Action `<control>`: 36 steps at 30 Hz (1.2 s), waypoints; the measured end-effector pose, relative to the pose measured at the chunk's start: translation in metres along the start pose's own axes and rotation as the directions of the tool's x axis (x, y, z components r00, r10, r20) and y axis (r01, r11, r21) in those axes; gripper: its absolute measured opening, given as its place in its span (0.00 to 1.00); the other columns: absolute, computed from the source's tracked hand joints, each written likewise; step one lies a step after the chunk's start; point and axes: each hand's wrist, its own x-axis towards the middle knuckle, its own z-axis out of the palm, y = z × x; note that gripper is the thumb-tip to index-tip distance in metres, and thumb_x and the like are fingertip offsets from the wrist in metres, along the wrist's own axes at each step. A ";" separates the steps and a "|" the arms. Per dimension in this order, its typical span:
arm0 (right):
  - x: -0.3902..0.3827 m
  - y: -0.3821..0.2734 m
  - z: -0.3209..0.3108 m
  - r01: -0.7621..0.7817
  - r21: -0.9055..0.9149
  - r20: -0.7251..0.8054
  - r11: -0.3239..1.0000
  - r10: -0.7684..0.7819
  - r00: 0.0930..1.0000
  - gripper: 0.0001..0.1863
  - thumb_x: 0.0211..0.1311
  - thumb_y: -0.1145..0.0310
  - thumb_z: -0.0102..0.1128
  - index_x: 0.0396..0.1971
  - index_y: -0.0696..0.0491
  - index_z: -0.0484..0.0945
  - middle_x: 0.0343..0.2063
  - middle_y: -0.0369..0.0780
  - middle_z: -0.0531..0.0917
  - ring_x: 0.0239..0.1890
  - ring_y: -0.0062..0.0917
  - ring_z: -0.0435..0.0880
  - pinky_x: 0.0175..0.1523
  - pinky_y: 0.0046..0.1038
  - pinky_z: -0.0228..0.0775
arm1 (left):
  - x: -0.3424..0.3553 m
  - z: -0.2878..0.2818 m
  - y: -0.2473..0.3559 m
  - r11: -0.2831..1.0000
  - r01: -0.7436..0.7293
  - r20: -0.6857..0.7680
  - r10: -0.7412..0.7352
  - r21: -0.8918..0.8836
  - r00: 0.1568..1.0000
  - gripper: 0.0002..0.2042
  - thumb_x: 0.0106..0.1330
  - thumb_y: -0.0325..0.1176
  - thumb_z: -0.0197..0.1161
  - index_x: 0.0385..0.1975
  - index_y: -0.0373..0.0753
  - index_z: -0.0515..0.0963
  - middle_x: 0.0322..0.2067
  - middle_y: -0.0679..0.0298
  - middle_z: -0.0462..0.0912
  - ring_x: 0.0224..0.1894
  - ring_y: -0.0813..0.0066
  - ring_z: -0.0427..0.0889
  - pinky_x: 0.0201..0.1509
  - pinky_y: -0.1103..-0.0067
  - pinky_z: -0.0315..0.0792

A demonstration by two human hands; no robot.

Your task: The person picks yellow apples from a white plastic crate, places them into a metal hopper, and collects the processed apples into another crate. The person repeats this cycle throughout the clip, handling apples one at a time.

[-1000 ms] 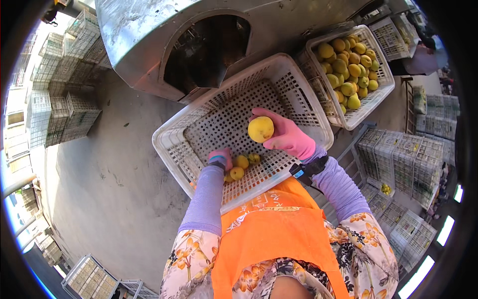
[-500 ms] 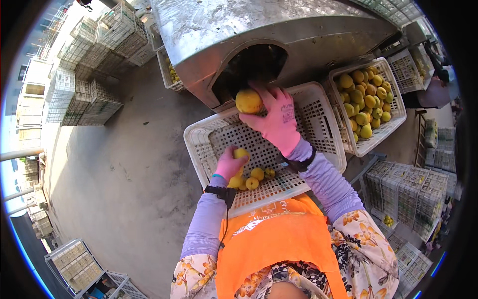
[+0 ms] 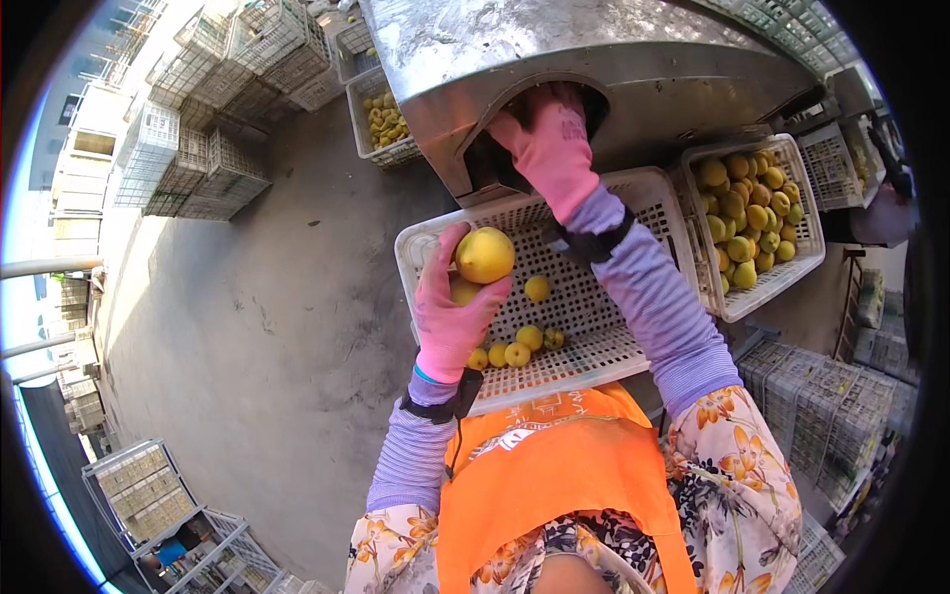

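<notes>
My left hand (image 3: 442, 322), in a pink glove, is closed around two yellow peaches above the left side of a white plastic crate (image 3: 565, 384). The upper peach (image 3: 485, 255) sits at the fingertips, and the lower peach (image 3: 462, 289) is partly covered by the thumb. Inside the crate, a single small peach (image 3: 537, 288) lies apart from several small peaches (image 3: 518, 353) near the front edge. My right hand (image 3: 554, 158), also pink-gloved, reaches into the dark opening (image 3: 489, 163) of a metal machine. Its fingers are hidden in there.
The metal machine (image 3: 683, 94) stands over the crate's far edge. A crate of larger peaches (image 3: 752, 213) is on the right, and another fruit-filled crate (image 3: 386, 119) is beyond the machine's left corner. Stacked crates (image 3: 188, 163) stand at the left, more (image 3: 816, 396) at the right.
My right hand has gone deeper into the opening, and the peach it held is out of sight there. My left hand has risen from the crate's front with two peaches. The view has shifted slightly.
</notes>
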 end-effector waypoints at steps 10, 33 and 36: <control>-0.130 -0.052 -0.059 -0.174 0.545 0.199 0.820 0.076 0.977 0.50 0.46 0.60 0.80 0.69 0.61 0.65 0.67 0.55 0.70 0.67 0.51 0.73 0.71 0.41 0.67 | 0.010 0.029 0.020 0.603 -0.471 0.059 0.575 0.643 0.816 0.37 0.52 0.27 0.74 0.66 0.34 0.70 0.52 0.54 0.83 0.51 0.49 0.83 0.57 0.62 0.77; -0.098 0.005 -0.046 -0.034 0.418 0.160 0.908 -0.037 0.986 0.41 0.45 0.53 0.77 0.61 0.55 0.76 0.67 0.51 0.72 0.67 0.47 0.72 0.73 0.44 0.62 | 0.061 0.051 -0.082 0.205 0.631 0.562 -0.310 -0.748 0.767 0.36 0.71 0.63 0.61 0.67 0.40 0.70 0.58 0.54 0.81 0.56 0.64 0.84 0.56 0.67 0.82; -0.090 0.025 -0.009 0.044 0.117 0.032 0.992 -0.048 0.998 0.42 0.45 0.50 0.76 0.61 0.55 0.76 0.67 0.51 0.71 0.70 0.48 0.68 0.76 0.50 0.56 | 0.041 0.038 -0.095 0.224 0.651 0.538 -0.405 -0.725 0.739 0.33 0.73 0.61 0.60 0.65 0.39 0.71 0.55 0.55 0.83 0.43 0.69 0.87 0.42 0.66 0.86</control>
